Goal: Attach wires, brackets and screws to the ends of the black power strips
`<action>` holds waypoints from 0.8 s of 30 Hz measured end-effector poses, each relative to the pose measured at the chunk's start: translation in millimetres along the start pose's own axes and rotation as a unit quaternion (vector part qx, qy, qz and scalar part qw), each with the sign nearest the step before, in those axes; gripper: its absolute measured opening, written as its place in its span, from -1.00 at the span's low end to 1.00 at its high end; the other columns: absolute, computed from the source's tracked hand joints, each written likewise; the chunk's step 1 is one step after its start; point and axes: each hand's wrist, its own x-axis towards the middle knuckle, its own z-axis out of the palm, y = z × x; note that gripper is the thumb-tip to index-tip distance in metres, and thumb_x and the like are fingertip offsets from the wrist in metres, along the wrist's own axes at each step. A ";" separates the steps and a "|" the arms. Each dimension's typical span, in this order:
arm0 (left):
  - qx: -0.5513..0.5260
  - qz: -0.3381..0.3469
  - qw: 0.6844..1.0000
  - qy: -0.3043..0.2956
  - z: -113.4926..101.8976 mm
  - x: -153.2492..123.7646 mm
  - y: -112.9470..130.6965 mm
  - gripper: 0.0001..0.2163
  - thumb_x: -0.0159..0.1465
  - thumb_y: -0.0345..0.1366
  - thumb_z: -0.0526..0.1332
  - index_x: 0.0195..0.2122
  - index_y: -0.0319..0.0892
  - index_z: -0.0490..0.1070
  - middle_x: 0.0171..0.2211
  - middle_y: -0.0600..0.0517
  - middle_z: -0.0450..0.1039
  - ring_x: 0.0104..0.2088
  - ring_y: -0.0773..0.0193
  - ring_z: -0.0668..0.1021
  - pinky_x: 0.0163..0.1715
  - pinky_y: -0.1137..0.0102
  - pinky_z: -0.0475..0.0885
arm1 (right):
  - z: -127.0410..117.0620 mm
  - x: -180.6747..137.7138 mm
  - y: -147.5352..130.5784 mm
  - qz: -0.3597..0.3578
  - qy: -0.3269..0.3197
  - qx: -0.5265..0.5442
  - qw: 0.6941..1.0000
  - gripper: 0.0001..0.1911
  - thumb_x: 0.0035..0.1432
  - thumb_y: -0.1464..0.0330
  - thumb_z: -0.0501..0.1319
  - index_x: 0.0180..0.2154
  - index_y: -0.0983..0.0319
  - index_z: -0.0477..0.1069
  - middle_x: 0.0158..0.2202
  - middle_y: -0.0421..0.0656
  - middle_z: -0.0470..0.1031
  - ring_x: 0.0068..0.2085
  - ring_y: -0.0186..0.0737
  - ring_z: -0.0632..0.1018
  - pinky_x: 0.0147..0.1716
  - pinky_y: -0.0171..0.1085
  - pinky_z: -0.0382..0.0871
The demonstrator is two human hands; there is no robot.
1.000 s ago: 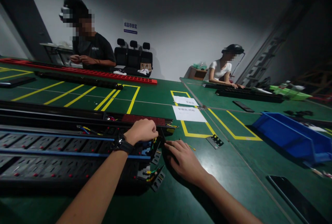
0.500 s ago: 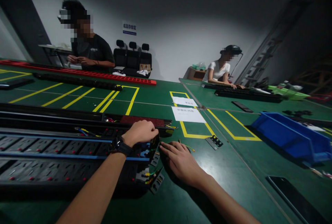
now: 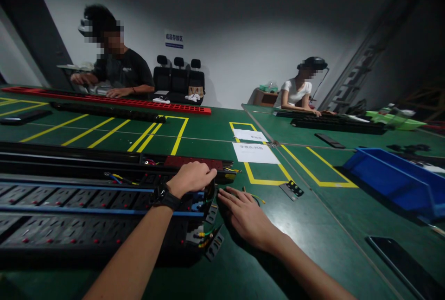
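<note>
Several long black power strips (image 3: 86, 207) with blue rails lie side by side on the green table, their right ends showing loose coloured wires (image 3: 203, 232). My left hand (image 3: 193, 177), a black watch on its wrist, is curled closed over the end of one strip. My right hand (image 3: 243, 214) rests flat on the table just right of the strip ends, fingers stretched toward a small black end plate (image 3: 209, 193) standing at the strip's end. Whether the left fingers pinch that plate is hidden.
A blue bin (image 3: 392, 175) stands at right, white paper sheets (image 3: 257, 152) and a small black part (image 3: 295, 189) in the yellow-marked area. A dark flat panel (image 3: 403, 265) lies bottom right. One person works behind a red strip (image 3: 139, 102); another sits far right.
My right hand has shifted slightly left and flattened beside the strip ends. The small black end plate now stands up at the strip's end. The far-left person's hands moved down to the table.
</note>
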 end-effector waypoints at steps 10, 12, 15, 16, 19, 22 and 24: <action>0.009 0.024 0.999 0.028 5.3 1.7 -0.2 -0.31 0.44 0.24 -0.11 -0.51 -0.13 0.57 -0.45 -0.22 0.58 -0.29 -0.06 0.65 -0.18 0.13 0.48 | -11.0 10.1 -8.9 -0.008 -0.042 0.028 0.999 -0.20 0.20 0.57 0.02 0.46 0.18 0.24 0.51 -0.11 0.20 0.52 -0.01 0.18 0.43 0.22 0.11; 0.009 0.021 0.999 0.028 5.0 0.4 0.9 -0.34 0.41 0.24 -0.04 -0.51 -0.13 0.57 -0.44 -0.21 0.58 -0.28 -0.07 0.66 -0.18 0.13 0.48 | -10.8 10.8 -9.6 -0.007 -0.043 0.029 0.999 -0.23 0.24 0.54 0.02 0.47 0.18 0.21 0.52 -0.10 0.19 0.53 0.01 0.17 0.43 0.22 0.09; 0.019 0.010 0.999 0.041 4.3 -1.9 3.4 -0.47 0.33 0.17 0.10 -0.50 -0.12 0.60 -0.40 -0.22 0.63 -0.24 -0.10 0.68 -0.17 0.13 0.49 | -9.6 10.9 -10.2 -0.013 -0.034 0.033 0.999 -0.31 0.36 0.44 0.05 0.48 0.18 0.19 0.52 -0.09 0.18 0.52 0.04 0.17 0.44 0.22 0.06; 0.023 0.006 0.999 0.046 4.1 -2.6 4.3 -0.52 0.31 0.13 0.13 -0.49 -0.13 0.61 -0.38 -0.23 0.64 -0.23 -0.12 0.68 -0.16 0.13 0.50 | -9.2 10.8 -10.4 -0.013 -0.031 0.036 0.999 -0.34 0.39 0.40 0.07 0.47 0.17 0.19 0.52 -0.09 0.19 0.52 0.04 0.17 0.44 0.21 0.06; 0.029 -0.004 0.998 0.052 3.5 -3.6 6.9 -0.62 0.26 0.01 0.17 -0.44 -0.13 0.64 -0.31 -0.24 0.68 -0.19 -0.16 0.70 -0.16 0.12 0.51 | -8.9 10.3 -11.1 -0.008 -0.026 0.043 0.999 -0.41 0.44 0.35 0.08 0.45 0.15 0.23 0.51 -0.10 0.21 0.52 0.02 0.19 0.45 0.21 0.05; 0.040 -0.014 0.998 0.054 3.6 -3.5 9.2 -0.64 0.23 -0.03 0.17 -0.35 -0.16 0.67 -0.25 -0.28 0.70 -0.15 -0.19 0.71 -0.15 0.11 0.52 | -10.1 9.9 -12.2 -0.002 -0.024 0.045 0.999 -0.44 0.47 0.33 0.07 0.44 0.16 0.25 0.51 -0.10 0.22 0.52 0.00 0.18 0.45 0.19 0.03; 0.052 -0.017 0.997 0.058 4.4 -3.2 10.3 -0.63 0.24 -0.05 0.16 -0.30 -0.19 0.68 -0.22 -0.31 0.70 -0.13 -0.21 0.71 -0.14 0.10 0.54 | -11.3 9.7 -12.8 0.000 -0.026 0.047 0.999 -0.45 0.48 0.31 0.08 0.43 0.17 0.25 0.51 -0.08 0.21 0.52 -0.01 0.17 0.46 0.18 0.04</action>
